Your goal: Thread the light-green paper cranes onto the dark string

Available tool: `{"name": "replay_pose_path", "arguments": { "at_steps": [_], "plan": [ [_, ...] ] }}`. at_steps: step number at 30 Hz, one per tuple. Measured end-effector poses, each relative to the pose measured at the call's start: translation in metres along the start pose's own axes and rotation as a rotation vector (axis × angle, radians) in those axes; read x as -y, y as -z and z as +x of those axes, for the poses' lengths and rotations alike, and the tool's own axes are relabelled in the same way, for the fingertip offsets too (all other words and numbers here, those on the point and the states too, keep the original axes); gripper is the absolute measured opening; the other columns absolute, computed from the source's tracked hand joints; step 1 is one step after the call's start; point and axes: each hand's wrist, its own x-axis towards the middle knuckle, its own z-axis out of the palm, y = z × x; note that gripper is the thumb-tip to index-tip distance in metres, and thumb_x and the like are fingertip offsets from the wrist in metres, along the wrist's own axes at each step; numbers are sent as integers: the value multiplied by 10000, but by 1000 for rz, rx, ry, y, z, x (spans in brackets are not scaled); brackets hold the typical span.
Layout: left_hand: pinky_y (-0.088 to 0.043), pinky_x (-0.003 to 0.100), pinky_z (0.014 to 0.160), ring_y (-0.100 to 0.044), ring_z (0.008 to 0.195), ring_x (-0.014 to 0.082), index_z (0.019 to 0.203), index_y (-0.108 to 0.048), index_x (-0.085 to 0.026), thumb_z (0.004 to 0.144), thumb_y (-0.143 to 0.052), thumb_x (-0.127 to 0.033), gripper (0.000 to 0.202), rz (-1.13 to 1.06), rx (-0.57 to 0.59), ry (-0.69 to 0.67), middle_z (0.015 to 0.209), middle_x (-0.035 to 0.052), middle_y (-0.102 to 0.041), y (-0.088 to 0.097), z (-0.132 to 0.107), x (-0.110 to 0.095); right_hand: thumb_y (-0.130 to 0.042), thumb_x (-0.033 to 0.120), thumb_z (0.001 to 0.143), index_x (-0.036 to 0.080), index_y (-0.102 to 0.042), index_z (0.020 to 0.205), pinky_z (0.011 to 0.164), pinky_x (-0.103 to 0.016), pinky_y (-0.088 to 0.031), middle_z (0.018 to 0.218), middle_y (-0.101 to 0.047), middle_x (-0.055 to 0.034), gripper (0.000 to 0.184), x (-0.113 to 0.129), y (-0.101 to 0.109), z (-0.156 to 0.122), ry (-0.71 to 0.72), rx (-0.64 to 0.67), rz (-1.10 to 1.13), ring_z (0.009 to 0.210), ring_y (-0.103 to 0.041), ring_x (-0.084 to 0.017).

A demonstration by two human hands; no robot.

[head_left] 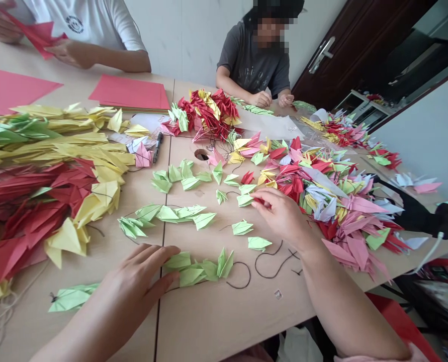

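Note:
My left hand lies around the near end of a strand of light green folded paper cranes, its fingers and thumb closed on it. A black cord curls out of that strand's right end. My right hand pinches the edge of a single green paper crane between thumb and fingertips. Loose green cranes lie close by, one crane and another crane below the hand. Another green strand rests farther up the table. More green cranes show beside my left forearm.
Long yellow and red crane strands cover the left side. A mixed heap of coloured cranes sits at right. Red paper sheets, a pen and a table hole lie beyond. Two people work across the table.

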Motion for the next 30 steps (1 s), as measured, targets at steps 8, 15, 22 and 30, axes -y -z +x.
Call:
{"name": "replay_pose_path", "arguments": {
  "at_steps": [8, 15, 22, 30],
  "plan": [
    [-552, 315, 740, -687, 905, 237, 1123, -666, -256, 957, -469, -280, 259, 48, 87, -107, 940, 34, -735, 9, 4, 3, -685, 253, 904, 210, -625, 1277, 964, -380, -497, 1274, -647, -77, 380, 43, 6, -33, 301, 588, 3, 1170, -606, -243],
    [-538, 333, 760, -664, 917, 245, 1116, -641, -249, 933, -463, -235, 256, 77, 86, -60, 955, 41, -708, 10, 4, 5, -650, 159, 914, 177, -684, 1052, 844, -350, -494, 1039, -678, -62, 143, 49, -18, -33, 339, 585, -18, 978, -641, -220],
    [-485, 389, 949, -579, 1128, 251, 1286, -556, -235, 917, -435, -196, 390, 27, 99, -68, 1224, 83, -628, 12, 2, -8, -611, 138, 928, 188, -640, 946, 748, -297, -474, 904, -670, -32, 61, 35, -20, -34, 265, 399, 98, 855, -632, -186],
    [-454, 505, 975, -533, 1187, 336, 1337, -539, -254, 853, -686, -383, 522, 119, 195, -152, 1321, 107, -605, 5, 2, -13, -575, 109, 934, 199, -599, 839, 657, -242, -423, 774, -617, 12, 133, 36, -22, -35, 261, 339, 260, 723, -568, -133]
  ]
}}
